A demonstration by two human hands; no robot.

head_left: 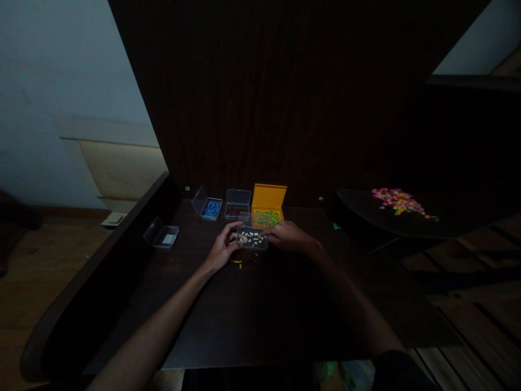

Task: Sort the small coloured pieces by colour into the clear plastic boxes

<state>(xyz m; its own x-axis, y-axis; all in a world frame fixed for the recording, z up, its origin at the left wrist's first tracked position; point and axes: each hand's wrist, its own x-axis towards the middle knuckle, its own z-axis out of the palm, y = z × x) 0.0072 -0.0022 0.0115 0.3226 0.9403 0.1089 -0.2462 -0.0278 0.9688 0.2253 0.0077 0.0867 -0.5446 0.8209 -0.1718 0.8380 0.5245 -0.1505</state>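
A small clear plastic box [253,247] with a raised lid holds scattered cream-white pieces [255,237]. My left hand [223,244] grips its left end, thumb at the near side and fingers behind. At the box's right end, my right hand [287,236] reaches its fingertips in among the pieces. Its fingers are closed together, and whatever is between them is too small to make out. A few yellow pieces [237,262] lie on the dark wooden table just in front of the box.
Behind my hands stand open boxes: a clear one with blue pieces [212,209], a clear one with dark red pieces [237,210], and an orange box [269,195] with green pieces. Another clear box [166,237] sits left. Colourful pieces [401,201] are heaped on a side surface right.
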